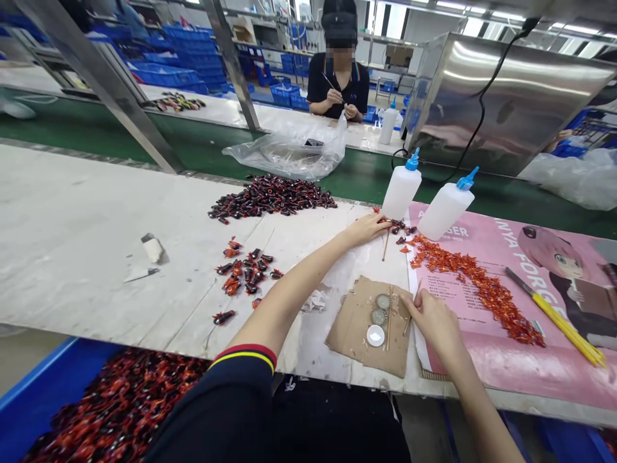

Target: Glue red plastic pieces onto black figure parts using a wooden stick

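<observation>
My left hand (369, 229) stretches forward, fingers extended onto a few small dark parts (399, 226) at the foot of a white squeeze bottle (401, 191). Whether a part is between its fingertips is hidden. My right hand (434, 318) pinches a thin wooden stick (407, 326) over the right edge of a piece of brown cardboard (354, 325). On that cardboard lie two greyish discs, a white round cap (375, 335) and another thin stick (388, 315). One more stick (385, 245) lies below my left hand. Orange-red translucent pieces (475, 276) form a band on the pink poster.
A heap of dark red-black parts (274, 196) lies at the back, with a smaller group (248, 270) nearer. A second bottle (446, 209) leans over the pink poster (530, 379). Yellow sticks (569, 328) lie right. A blue bin (48, 379) stands below; a person sits opposite.
</observation>
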`<action>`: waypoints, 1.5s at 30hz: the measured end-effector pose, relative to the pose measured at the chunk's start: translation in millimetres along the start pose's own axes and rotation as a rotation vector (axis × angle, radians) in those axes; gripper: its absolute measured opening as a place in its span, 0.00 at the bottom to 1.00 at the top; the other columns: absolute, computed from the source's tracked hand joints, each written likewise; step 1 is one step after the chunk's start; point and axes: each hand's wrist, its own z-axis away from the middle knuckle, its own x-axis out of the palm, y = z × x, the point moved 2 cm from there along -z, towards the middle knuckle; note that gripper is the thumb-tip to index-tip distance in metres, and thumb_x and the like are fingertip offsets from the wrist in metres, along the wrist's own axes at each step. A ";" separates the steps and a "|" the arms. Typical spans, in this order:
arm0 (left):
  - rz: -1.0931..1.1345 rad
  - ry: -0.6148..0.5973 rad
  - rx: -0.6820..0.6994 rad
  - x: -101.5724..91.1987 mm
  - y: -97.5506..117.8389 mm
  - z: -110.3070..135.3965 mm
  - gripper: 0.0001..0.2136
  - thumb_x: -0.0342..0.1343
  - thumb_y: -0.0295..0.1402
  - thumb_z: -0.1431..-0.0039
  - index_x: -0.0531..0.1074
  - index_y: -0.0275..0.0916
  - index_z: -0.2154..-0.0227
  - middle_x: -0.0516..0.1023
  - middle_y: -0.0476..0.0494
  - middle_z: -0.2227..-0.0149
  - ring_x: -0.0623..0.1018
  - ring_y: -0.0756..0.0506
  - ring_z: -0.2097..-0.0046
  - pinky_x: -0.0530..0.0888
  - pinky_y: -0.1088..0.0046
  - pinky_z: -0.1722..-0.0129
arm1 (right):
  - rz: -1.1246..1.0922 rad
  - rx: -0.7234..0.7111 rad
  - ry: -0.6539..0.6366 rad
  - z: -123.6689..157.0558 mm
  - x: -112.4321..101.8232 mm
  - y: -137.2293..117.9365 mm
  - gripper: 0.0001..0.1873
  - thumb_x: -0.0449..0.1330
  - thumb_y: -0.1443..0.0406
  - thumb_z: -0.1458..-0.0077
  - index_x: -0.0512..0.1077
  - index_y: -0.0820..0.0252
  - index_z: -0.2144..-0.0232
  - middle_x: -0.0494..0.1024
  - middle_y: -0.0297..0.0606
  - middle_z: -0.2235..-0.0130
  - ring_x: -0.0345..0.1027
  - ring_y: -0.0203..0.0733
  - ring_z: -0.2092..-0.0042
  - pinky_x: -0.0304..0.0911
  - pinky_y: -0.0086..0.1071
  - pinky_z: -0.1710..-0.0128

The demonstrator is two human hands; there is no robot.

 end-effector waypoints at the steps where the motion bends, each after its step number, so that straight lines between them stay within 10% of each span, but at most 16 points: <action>1: -0.004 0.012 0.003 -0.1 -1.1 -0.6 0.18 0.39 0.36 0.29 0.67 0.37 0.45 0.73 0.32 0.48 0.76 0.42 0.49 0.70 0.66 0.49 | -0.006 0.004 -0.009 -0.7 0.7 0.3 0.19 0.52 0.52 0.39 0.61 0.56 0.76 0.72 0.37 0.76 0.68 0.44 0.72 0.45 0.30 0.74; 24: -0.079 0.126 0.112 -9.9 -24.9 -37.5 0.19 0.38 0.37 0.33 0.70 0.38 0.73 0.73 0.38 0.73 0.76 0.41 0.70 0.65 0.66 0.73 | -0.219 0.098 0.042 -0.7 9.3 -0.4 0.09 0.54 0.66 0.39 0.69 0.59 0.72 0.77 0.35 0.72 0.69 0.37 0.69 0.45 0.29 0.71; 38: 0.019 -0.055 0.202 -9.3 -49.7 7.7 0.33 0.31 0.54 0.34 0.63 0.35 0.40 0.67 0.29 0.39 0.71 0.34 0.41 0.72 0.57 0.47 | -0.303 0.150 0.038 -0.3 9.1 2.2 0.11 0.53 0.65 0.40 0.69 0.59 0.74 0.77 0.34 0.73 0.68 0.36 0.73 0.44 0.30 0.72; 45: -0.007 -0.041 0.189 4.7 -66.9 -7.4 0.34 0.29 0.53 0.34 0.72 0.34 0.49 0.78 0.27 0.55 0.77 0.32 0.52 0.74 0.52 0.54 | -0.315 0.161 0.025 -0.9 7.6 2.4 0.11 0.54 0.66 0.41 0.69 0.58 0.75 0.77 0.34 0.74 0.67 0.36 0.73 0.44 0.30 0.73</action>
